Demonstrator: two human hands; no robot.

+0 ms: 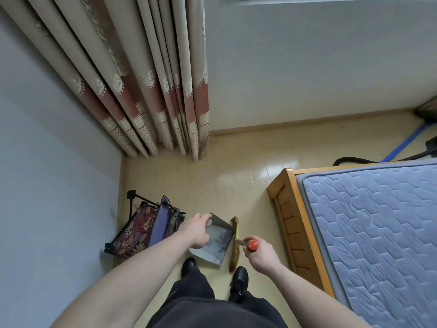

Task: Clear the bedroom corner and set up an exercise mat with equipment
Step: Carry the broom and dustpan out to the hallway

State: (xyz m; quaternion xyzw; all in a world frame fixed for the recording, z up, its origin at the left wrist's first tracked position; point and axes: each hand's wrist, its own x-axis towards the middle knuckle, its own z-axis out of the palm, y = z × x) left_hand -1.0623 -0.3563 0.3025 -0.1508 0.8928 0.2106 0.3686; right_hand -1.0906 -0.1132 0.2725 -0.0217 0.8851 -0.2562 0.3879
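The left hand (198, 229) curls its fingers round the handle end of a grey metal dustpan (215, 242), holding it tilted just above the tiled floor (212, 181). Just to the right of that hand, the right hand (259, 254) grips the orange handle (252, 245) of a hand broom (235, 242), whose brown bristles lie along the dustpan's right edge, touching it. Pale dust streaks the inside of the pan. To the left of the left hand, against the wall, stands a folded chair (144, 229) with a black frame and floral fabric. Beyond both hands, in the corner, hangs a beige and rust curtain (146, 91). To the right of the right hand is a wooden bed frame (290, 223) carrying a blue quilted mattress (378, 233). Below the hands two black shoes (238, 278) stand on the floor.
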